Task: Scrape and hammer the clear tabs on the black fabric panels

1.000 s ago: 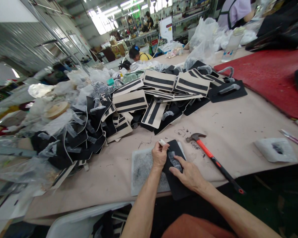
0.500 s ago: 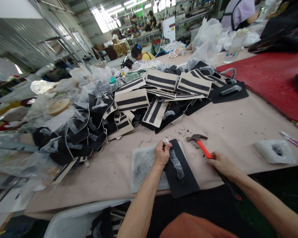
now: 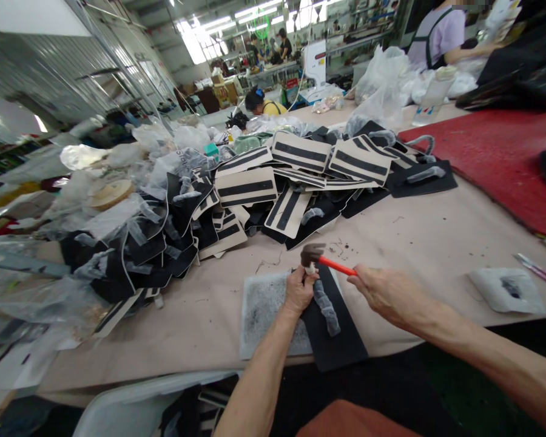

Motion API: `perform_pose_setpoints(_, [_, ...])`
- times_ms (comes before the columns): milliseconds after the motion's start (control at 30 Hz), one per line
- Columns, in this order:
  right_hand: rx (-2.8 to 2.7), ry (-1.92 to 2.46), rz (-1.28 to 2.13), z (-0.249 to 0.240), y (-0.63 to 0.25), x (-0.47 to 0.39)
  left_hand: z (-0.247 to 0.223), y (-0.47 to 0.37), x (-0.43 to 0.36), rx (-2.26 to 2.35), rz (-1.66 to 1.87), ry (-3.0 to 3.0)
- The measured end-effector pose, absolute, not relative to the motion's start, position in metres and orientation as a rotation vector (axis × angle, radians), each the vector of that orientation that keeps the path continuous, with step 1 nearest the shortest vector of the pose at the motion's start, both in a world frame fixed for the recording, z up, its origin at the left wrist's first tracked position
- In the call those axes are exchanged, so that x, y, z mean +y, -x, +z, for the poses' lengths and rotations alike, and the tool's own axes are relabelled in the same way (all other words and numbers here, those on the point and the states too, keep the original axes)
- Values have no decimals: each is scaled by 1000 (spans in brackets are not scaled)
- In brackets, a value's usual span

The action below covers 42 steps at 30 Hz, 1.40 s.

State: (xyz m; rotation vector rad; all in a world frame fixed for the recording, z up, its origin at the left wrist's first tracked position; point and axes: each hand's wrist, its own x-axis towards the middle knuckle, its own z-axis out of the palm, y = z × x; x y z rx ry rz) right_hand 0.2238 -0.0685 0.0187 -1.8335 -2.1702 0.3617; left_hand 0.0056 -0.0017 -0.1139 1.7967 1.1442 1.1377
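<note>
My left hand [image 3: 299, 290] is closed around a short white-topped punch-like tool [image 3: 310, 269], held upright at the far left edge of a black panel [image 3: 341, 343]. A plastic-wrapped handle [image 3: 326, 309] runs along that panel. Under the panel's left side lies a speckled, worn white board [image 3: 262, 315]. In my right hand [image 3: 384, 294] is a claw hammer [image 3: 334, 264] with an orange handle. Its head is at the top of the white tool, hiding part of it; whether they touch I cannot tell.
Black panels and cream, black-striped panels [image 3: 246, 187] are heaped along the back. A red mat [image 3: 495, 161] covers the right side. A white pad with a dark patch [image 3: 507, 290] and a pink-handled tool [image 3: 543, 273] lie at right. A white bin [image 3: 113, 403] stands below the front edge.
My right hand has lifted the hammer off the table and swung it left, onto or just above the white-topped tool. My left hand keeps its hold in the same place.
</note>
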Motion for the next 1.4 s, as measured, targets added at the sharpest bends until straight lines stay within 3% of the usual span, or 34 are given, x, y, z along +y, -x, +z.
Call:
perform_pose_setpoints(200, [-1983, 1765, 163, 26, -220, -68, -112, -8, 0, 1139, 1145, -1749])
perform_pose_setpoints(400, [-2223, 1853, 382, 18, -224, -71, -115, -6, 2, 1177, 1101, -1755])
perform_pose_setpoints(533, [-1931, 1837, 262, 21, -220, -72, -119, -5, 2, 1138, 1114, -1774])
perform_pose_setpoints(667, [-2169, 1863, 330, 14, -220, -73, -120, -5, 2, 1160, 1091, -1769])
perform_pose_setpoints(767, [-2241, 1938, 472, 1, -233, -72, -118, -5, 2, 1169, 1097, -1753])
perform_pose_setpoints(967, [-1859, 2092, 881, -62, -272, -88, -113, -5, 1, 1126, 1113, -1696])
perform_pose_setpoints(1100, [-1887, 2289, 477, -95, -274, -105, -109, -4, -1, 1107, 1088, -1661])
perform_pose_setpoints(1200, [-2014, 1961, 252, -88, -244, -101, -103, -1, 0, 1048, 1044, -1602])
perform_pose_setpoints(1300, [-2145, 1523, 512, -76, -198, -83, -96, 2, 2, 1029, 968, -1593])
perform_pose_setpoints(1400, [-2240, 1355, 646, -80, -162, -67, -92, 2, 4, 1084, 940, -1594])
